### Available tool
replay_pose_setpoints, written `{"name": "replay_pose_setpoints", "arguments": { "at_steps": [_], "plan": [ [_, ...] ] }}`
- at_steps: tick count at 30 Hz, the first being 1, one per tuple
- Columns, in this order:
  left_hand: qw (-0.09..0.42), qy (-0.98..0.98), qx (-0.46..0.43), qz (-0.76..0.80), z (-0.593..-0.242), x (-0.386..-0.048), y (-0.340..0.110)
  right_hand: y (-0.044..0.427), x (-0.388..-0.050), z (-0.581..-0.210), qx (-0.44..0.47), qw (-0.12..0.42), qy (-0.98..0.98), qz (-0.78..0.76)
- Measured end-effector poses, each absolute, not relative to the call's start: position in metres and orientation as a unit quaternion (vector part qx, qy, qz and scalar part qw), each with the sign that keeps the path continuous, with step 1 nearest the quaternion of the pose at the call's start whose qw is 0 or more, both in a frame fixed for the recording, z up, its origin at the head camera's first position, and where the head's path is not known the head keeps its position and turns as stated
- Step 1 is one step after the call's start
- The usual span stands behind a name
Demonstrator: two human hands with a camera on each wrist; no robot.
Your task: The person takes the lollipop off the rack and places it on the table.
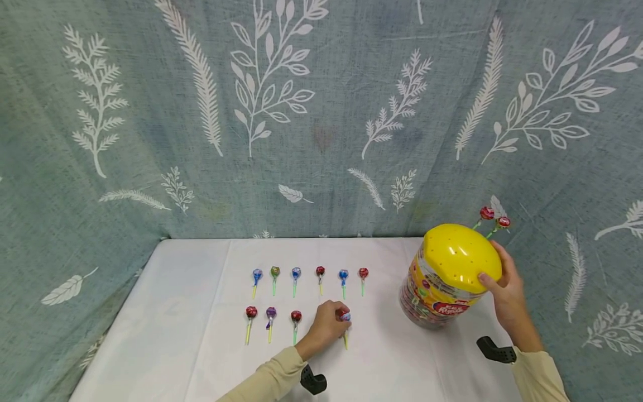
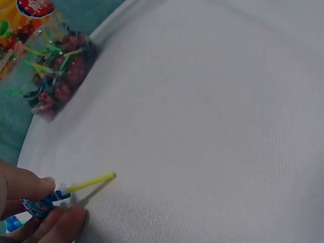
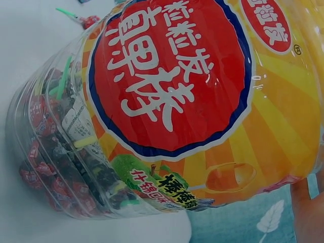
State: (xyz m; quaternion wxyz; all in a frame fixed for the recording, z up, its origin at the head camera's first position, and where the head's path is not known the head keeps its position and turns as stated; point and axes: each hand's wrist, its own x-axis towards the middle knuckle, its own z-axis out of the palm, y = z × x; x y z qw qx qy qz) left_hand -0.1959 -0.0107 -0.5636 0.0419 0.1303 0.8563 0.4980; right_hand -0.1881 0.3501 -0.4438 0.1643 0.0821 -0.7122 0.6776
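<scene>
My left hand (image 1: 325, 325) pinches a blue-wrapped lollipop (image 2: 39, 206) near its head, its yellow stick pointing toward the front in the head view. It is at the right end of the nearer row of lollipops. At the right, my right hand (image 1: 508, 293) grips the yellow lid (image 1: 462, 254) of a clear plastic lollipop jar (image 1: 421, 290), thumb on the lid's near edge. The jar leans, and wrapped lollipops show through its lower wall in the right wrist view. Two red lollipops (image 1: 486, 213) stick up behind the lid; whether the hidden fingers hold them I cannot tell.
On the white table (image 1: 166, 312) several lollipops form a far row, including a green one (image 1: 274, 272). The nearer row includes a purple one (image 1: 271, 314) and a dark red one (image 1: 296, 317). A patterned grey-green cloth (image 1: 321, 139) hangs behind the table.
</scene>
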Motion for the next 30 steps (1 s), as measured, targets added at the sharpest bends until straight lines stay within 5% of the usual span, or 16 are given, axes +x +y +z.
{"name": "replay_pose_setpoints", "arguments": {
  "at_steps": [18, 30],
  "plan": [
    [-0.005, 0.905, 0.158, 0.394, -0.557, -0.196, -0.012, 0.347, -0.19, -0.442, 0.084, 0.158, -0.718, 0.673],
    [-0.013, 0.864, 0.177, 0.471, -0.51, -0.216, 0.001, 0.347, -0.187, -0.443, 0.073, 0.159, -0.715, 0.677]
  ]
}}
